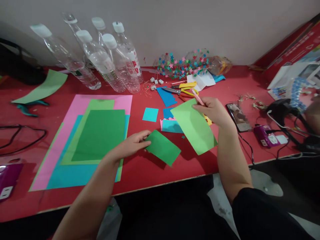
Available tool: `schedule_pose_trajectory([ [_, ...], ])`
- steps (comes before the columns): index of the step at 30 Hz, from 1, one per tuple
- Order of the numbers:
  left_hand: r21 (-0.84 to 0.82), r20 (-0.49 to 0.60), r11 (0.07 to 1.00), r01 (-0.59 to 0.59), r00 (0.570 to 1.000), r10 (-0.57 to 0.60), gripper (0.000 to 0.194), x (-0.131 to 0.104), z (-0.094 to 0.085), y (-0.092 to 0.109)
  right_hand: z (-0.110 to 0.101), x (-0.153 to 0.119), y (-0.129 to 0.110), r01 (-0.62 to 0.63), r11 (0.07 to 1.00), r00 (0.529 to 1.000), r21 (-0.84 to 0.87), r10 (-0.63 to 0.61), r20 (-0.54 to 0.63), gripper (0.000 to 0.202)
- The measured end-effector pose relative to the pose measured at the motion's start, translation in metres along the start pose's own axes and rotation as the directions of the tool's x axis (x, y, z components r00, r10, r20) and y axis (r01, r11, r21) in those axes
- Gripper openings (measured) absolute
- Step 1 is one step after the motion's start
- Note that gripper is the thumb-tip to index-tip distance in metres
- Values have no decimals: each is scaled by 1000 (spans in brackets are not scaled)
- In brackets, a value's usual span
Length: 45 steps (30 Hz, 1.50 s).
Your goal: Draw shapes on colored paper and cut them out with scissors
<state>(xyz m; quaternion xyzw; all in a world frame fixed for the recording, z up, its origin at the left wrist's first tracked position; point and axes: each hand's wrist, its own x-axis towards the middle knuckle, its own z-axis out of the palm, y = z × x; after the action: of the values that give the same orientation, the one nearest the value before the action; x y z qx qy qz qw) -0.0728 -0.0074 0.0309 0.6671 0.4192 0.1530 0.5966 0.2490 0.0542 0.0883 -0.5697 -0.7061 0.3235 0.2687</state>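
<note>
My left hand (132,144) pinches the left corner of a small dark green paper piece (163,147), held over the front of the table. In my right hand (215,110) are a larger light green paper sheet (195,128), gripped by its upper edge, and a slim pink pen-like stick (197,97). Between and behind the hands lie a turquoise paper square (150,114), a blue paper scrap (166,96) and a turquoise strip (172,126) with a scalloped pink edge. Scissors (172,90) with yellow handles rest behind my right hand, beside a yellow cutter (187,85).
Stacked coloured sheets (100,133) lie at left. Several clear bottles (107,66) stand behind them. A star-covered bottle (185,65) lies along the wall. At right are a phone (237,117), a purple power strip (266,136) with cables, and part of another person's hand (313,113).
</note>
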Motion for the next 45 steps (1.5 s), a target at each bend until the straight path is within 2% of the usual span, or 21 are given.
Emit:
schedule_pose_trajectory([
  [2,6,1,1000,-1,1000,1,25,-7,-1,2,14,-5,-6,83,995,985,-56,-73,156,22],
  [3,13,-20,1000,-7,1000,7,26,-8,-1,2,26,-6,-9,158,983,957,-96,-128,259,20],
  [5,69,-109,996,-52,992,59,25,-7,1,4,58,-7,-15,326,939,869,-114,-249,427,15],
  [7,176,-204,977,-118,967,154,23,-4,7,5,87,-6,-21,376,916,834,-140,-268,483,15],
  [9,252,-257,958,-136,945,201,21,0,14,6,103,-5,-23,417,903,816,-104,-321,481,18],
  [11,259,-289,962,-91,943,167,22,0,19,5,101,-4,-23,451,891,816,-50,-389,428,18],
  [12,249,-302,966,-65,943,141,23,-2,19,4,94,-3,-21,456,889,829,-43,-407,383,18],
  [13,234,-313,971,-42,943,116,24,-4,18,2,84,-2,-18,435,898,864,-67,-395,312,18],
  [16,152,-335,988,-5,941,57,28,-15,6,-9,51,-3,-5,234,933,965,-272,-190,179,16],
  [18,87,-375,996,28,927,7,30,-20,-4,-18,38,-8,4,149,905,975,-398,-67,212,12],
  [21,134,-344,990,39,939,9,32,-19,-10,-29,40,-21,14,137,866,933,-481,50,356,8],
  [23,192,-297,981,38,955,21,36,-15,-7,-31,47,-30,17,129,854,913,-504,96,398,11],
  [25,249,-265,968,36,964,32,42,-11,0,-28,52,-34,18,116,847,925,-519,98,366,11],
  [27,350,-254,936,41,966,53,45,-7,6,-20,53,-33,19,87,837,959,-541,76,272,16],
  [29,494,-301,868,51,946,116,39,-3,8,-10,51,-28,19,38,818,983,-574,73,169,23],
  [32,614,-389,788,44,885,254,28,12,10,4,51,-21,17,-20,778,982,-628,132,132,31],
  [34,590,-363,807,9,896,255,29,29,13,11,53,-18,16,-33,760,974,-649,170,150,38],
  [36,594,-369,803,44,902,223,32,51,19,14,55,-18,16,-29,759,970,-650,179,167,43],
  [40,671,-343,733,115,924,169,45,90,29,14,57,-19,22,-5,780,969,-626,157,188,42],
  [45,670,-360,731,130,918,166,47,104,29,12,58,-17,32,86,802,985,-591,20,171,29],
])
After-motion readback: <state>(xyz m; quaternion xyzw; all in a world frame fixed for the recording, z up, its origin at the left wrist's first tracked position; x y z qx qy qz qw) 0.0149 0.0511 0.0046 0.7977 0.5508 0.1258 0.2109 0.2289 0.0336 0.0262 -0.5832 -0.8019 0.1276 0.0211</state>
